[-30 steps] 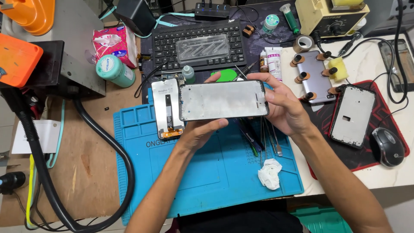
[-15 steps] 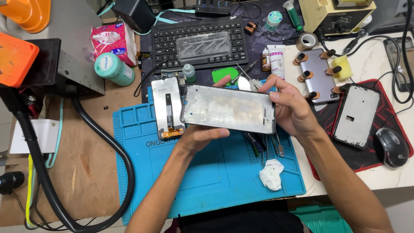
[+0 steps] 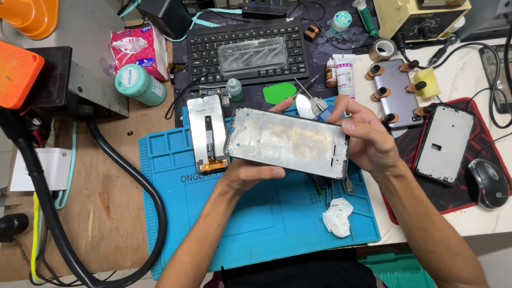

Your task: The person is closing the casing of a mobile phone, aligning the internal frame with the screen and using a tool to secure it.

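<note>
Both my hands hold a silver phone frame [image 3: 288, 140] flat and slightly tilted above the blue work mat [image 3: 256, 213]. My left hand [image 3: 250, 175] supports its lower edge from beneath, thumb along the rim. My right hand [image 3: 368, 138] grips its right end, fingers curled over the top edge. The frame's inner face shows dull residue. A detached phone screen [image 3: 208, 132] with an orange flex cable lies face down on the mat just left of the frame.
A crumpled white wipe [image 3: 337, 216] and tweezers lie on the mat. Behind are a black keyboard [image 3: 250, 48], small bottles, a green pick [image 3: 279, 93]. To the right sit a clamped phone [image 3: 396, 92], another frame [image 3: 444, 143] on a red pad, a mouse [image 3: 488, 183]. A thick black hose [image 3: 133, 181] runs on the left.
The frame has tilted and dropped a little towards me, its left end now lower. My right hand shifted its grip over the right end.
</note>
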